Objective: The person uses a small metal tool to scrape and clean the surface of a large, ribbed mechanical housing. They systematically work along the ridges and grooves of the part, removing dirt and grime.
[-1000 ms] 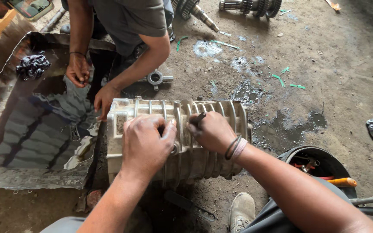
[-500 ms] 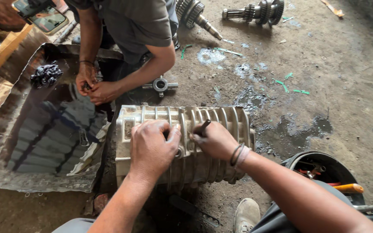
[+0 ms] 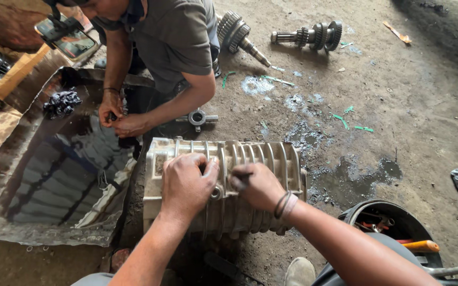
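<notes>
Item one: ribbed aluminium gearbox casing [image 3: 250, 159], lying on its side on the dirt floor [image 3: 425, 95], centre of my view, its left end against the edge of the oil tray [image 3: 6, 212].

Item two: my left hand [image 3: 185, 185], palm down on the casing's top, fingers curled and pressed onto the ribs around a small round fitting [image 3: 216, 192]. I see nothing held in it.

Item three: my right hand [image 3: 258, 185], just beside the left, fingers closed around a thin dark tool [image 3: 242, 175] whose tip meets the ribs. What kind of tool it is I cannot tell; most of it is hidden in the fist.

Item four: a co-worker's two hands [image 3: 117, 119], held together above the tray's far edge, clear of the casing.

Further stock: crumpled black rag [image 3: 62, 103] in the tray; cross-shaped metal joint [image 3: 197, 117] behind the casing; two gear shafts [image 3: 308, 34] farther back; black bucket [image 3: 393, 222] with an orange-handled tool [image 3: 420, 246], lower right.
</notes>
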